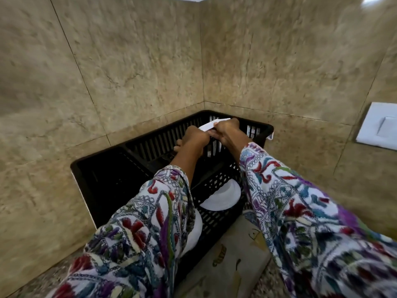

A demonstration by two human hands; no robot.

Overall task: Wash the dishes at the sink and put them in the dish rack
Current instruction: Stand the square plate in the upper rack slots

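1. Both forearms in patterned sleeves [300, 211] cover much of the black dish rack [103, 177], so most of its floor and near wall is hidden; the left sleeve also covers part of a white dish [196, 231] at the rack's near wall, of which only a curved edge shows
2. The white plate [211, 125] held at the far end of the rack shows only as a thin tilted edge above the hands; the rest of it is behind the fingers
3. The left hand [193, 139] grips the plate's lower left edge with curled fingers; the right hand [227, 129] is clamped on its right edge, thumb side up
4. A flattened cardboard sheet [232, 261] lies on the counter under the rack's near right corner; it carries dark printing, blurred and not legible
5. A second white plate [223, 198] is seen through the slotted near side of the rack, seemingly inside it, partly screened by the lattice
6. The rack stands in the corner of beige tiled walls [129, 72]; white upright items at its far right slots [251, 131] are too small to identify
7. A white wall switch [380, 125] is cut off by the right border
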